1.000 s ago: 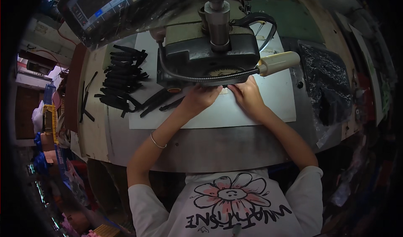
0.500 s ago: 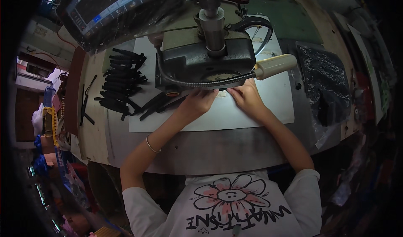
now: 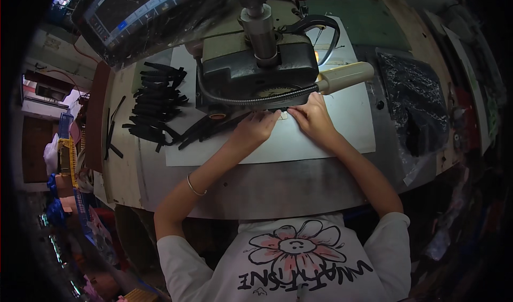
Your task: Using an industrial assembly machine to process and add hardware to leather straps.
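A sewing machine head [image 3: 256, 69] stands over a white sheet [image 3: 230, 155] on the metal table. At its front edge, my left hand [image 3: 253, 129] and my right hand [image 3: 316, 119] meet with fingertips bent and pinched. Between them shows a bit of black strip [image 3: 282, 109], which both hands press or hold; most of it is hidden by the fingers and the machine. Several loose black strips [image 3: 200, 132] lie just left of my left hand. The needle area is hidden beneath the machine head.
A heap of black strips [image 3: 157, 101] lies on the left. A screen under clear plastic [image 3: 133, 13] stands at the back left. A cream cylindrical handle [image 3: 347, 77] juts out beside my right hand. On the right is a black plastic-wrapped bundle [image 3: 414, 101].
The view has shifted a little, and a bright light now shows behind the cream handle. Both hands stay at the machine's front edge with the black strip, almost unmoved.
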Action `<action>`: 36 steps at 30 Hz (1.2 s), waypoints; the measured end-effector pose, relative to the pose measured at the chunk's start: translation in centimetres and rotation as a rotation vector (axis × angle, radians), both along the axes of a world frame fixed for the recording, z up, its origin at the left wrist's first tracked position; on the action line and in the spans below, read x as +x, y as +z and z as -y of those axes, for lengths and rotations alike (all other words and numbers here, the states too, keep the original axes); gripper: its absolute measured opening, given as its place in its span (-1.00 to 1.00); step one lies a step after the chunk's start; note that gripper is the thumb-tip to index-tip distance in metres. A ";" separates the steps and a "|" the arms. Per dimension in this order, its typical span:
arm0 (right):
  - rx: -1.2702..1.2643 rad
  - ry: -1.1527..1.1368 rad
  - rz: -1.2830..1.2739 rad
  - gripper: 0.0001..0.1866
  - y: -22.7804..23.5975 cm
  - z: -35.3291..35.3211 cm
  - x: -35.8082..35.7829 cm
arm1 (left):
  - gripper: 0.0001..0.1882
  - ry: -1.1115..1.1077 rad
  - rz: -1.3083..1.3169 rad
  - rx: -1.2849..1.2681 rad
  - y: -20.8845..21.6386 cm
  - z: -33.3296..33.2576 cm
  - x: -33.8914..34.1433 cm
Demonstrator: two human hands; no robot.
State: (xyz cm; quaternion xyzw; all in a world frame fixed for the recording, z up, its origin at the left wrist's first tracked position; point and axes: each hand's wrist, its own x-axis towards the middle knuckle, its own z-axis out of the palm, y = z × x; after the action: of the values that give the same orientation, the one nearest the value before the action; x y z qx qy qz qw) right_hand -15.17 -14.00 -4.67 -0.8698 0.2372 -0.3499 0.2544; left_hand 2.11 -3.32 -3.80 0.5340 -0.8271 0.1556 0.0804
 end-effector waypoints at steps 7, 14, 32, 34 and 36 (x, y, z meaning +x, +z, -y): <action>-0.014 -0.011 0.013 -0.90 -0.1 0.3 0.3 | -0.51 0.159 0.157 -0.003 -0.7 -0.3 -1.7; -0.039 -0.033 0.015 -0.88 -0.1 0.4 0.3 | -0.50 0.172 0.230 -0.022 -1.2 -0.5 -1.8; -0.036 -0.062 -0.046 -0.91 0.5 -0.5 0.0 | -0.53 0.125 0.064 -0.013 0.0 -0.8 -1.5; -0.009 -0.049 -0.031 -0.90 0.4 -0.6 0.0 | -0.51 0.155 -0.011 0.012 0.0 -0.9 -1.4; 0.014 -0.037 -0.018 -0.89 0.5 -0.3 -0.2 | -0.52 0.163 -0.106 0.046 -0.1 -0.9 -0.7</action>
State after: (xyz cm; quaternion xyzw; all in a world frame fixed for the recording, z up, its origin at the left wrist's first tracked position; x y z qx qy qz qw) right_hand -15.35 -13.70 -4.19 -0.8665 0.2579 -0.3451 0.2520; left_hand 1.41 -2.41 -3.92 0.6086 -0.7790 0.1140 0.0988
